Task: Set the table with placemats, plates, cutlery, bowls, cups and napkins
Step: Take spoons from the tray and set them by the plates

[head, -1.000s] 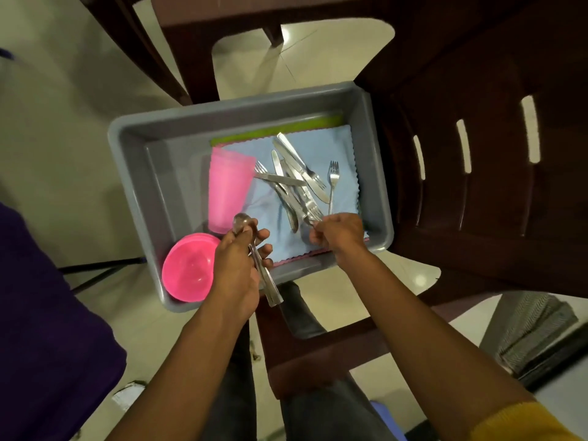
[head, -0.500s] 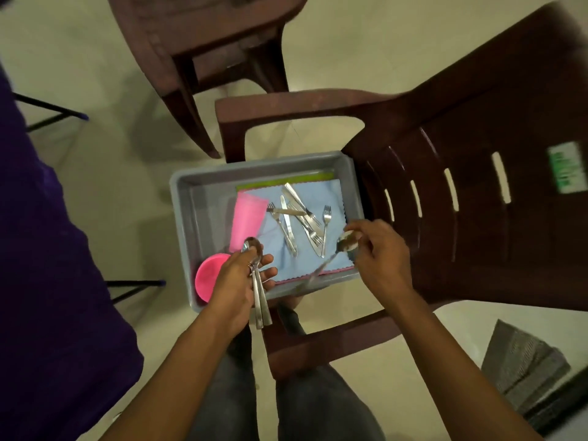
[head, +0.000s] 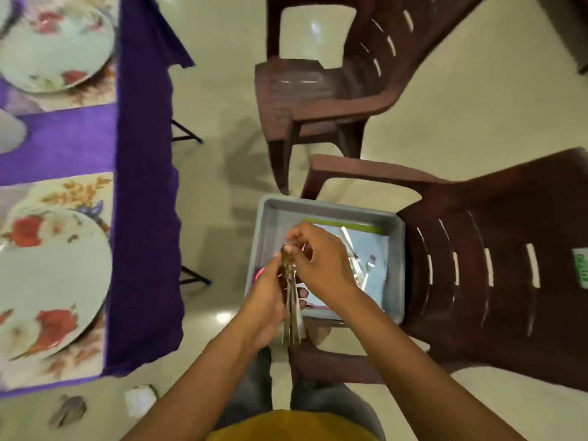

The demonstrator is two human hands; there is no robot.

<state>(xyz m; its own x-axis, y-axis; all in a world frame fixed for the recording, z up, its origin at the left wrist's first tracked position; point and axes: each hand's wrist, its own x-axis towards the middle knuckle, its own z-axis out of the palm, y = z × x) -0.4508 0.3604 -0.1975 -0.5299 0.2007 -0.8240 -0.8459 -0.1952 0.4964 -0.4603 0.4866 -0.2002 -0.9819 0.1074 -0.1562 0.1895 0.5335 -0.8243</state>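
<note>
Bare forearms, no sleeves down to the wrists, no watch or rings visible on the left hand [head: 265,305] or the right hand [head: 321,262]. Below the hands, at the bottom edge, a mustard-yellow top [head: 292,426]. Between top and hands, dark grey trousers [head: 251,386], somewhat blurred, fabric detail not discernible.

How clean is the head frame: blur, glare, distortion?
Head view: motion blur smears the plates on the table at left and the far chair; glare spots shine on the floor; wide-angle distortion bows the near chair. The hands are fairly sharp: the left hand holds the spoons, the right hand pinches their tops, over the grey tray.
</note>
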